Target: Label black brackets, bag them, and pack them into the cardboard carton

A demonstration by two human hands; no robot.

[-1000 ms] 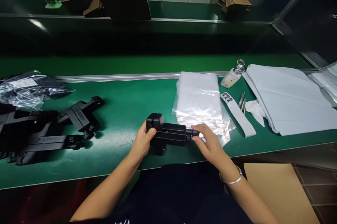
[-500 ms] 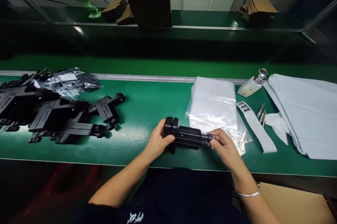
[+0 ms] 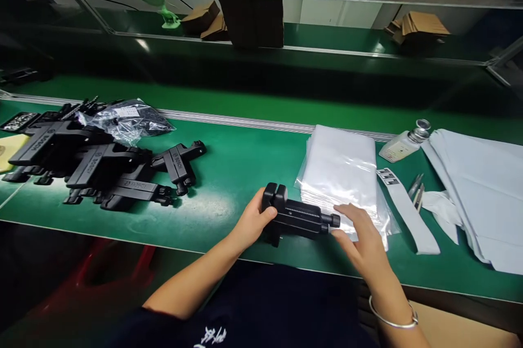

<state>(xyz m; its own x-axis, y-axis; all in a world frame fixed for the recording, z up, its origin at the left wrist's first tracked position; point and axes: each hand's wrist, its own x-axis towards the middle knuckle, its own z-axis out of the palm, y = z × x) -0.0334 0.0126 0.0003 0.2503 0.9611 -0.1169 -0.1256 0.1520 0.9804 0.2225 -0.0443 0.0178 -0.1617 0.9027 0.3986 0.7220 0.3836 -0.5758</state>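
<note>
My left hand is wrapped round the thick left end of a black plastic part that sits low over the green bench. My right hand has its fingers stretched out just right of the part's small round end, over the front edge of a stack of clear plastic bags. Whether its fingertips touch the part or the bags I cannot tell.
A heap of similar black parts and a crinkled bag lie at the left. At the right are a label strip, tweezers, a small bottle and white sheets. Cardboard pieces sit on the far shelf.
My right hand has let go of the part's round end and opened, moving slightly right and down. My left hand keeps its grip. The camera has turned left and up.
</note>
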